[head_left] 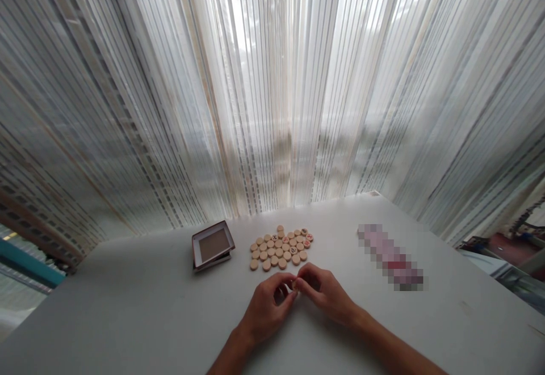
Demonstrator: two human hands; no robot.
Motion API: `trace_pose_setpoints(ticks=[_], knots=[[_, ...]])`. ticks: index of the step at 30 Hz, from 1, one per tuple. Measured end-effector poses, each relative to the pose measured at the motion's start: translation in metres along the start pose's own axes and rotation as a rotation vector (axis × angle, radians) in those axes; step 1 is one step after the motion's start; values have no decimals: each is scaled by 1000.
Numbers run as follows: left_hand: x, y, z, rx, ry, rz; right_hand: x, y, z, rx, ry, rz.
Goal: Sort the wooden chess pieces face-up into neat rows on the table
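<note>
The person's forearms reach in from the lower edge and converge. The left hand point(268, 305) curls inward, thumb and fingers point(284, 278) rounded into a loop; the right hand point(327, 295) bends toward it, its thumb and index finger pinched close, fingertips meeting the left's.

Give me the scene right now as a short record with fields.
left hand: fingertips on a small pale piece
right hand: fingertips on the same piece
wooden discs: loose cluster beyond the hands, mostly blank faces, a few marked red or black
box parts: stacked askew, left of the discs
table: white
curtain: striped, behind the table
</note>
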State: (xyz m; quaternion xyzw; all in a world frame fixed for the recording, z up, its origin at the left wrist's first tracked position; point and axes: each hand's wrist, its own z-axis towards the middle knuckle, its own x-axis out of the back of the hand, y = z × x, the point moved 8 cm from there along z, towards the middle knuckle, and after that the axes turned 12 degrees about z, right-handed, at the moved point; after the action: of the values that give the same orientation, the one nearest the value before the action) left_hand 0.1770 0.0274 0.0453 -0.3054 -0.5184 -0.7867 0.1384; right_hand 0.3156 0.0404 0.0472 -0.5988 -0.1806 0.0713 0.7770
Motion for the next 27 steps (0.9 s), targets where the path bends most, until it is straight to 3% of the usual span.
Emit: trace_pose_setpoints(ticks=[14, 27], knots=[[2, -3, 1, 41, 4, -89, -1, -1, 0, 27, -5, 30], [0, 1, -1, 4, -18, 10, 3, 17, 1, -33, 12, -7]])
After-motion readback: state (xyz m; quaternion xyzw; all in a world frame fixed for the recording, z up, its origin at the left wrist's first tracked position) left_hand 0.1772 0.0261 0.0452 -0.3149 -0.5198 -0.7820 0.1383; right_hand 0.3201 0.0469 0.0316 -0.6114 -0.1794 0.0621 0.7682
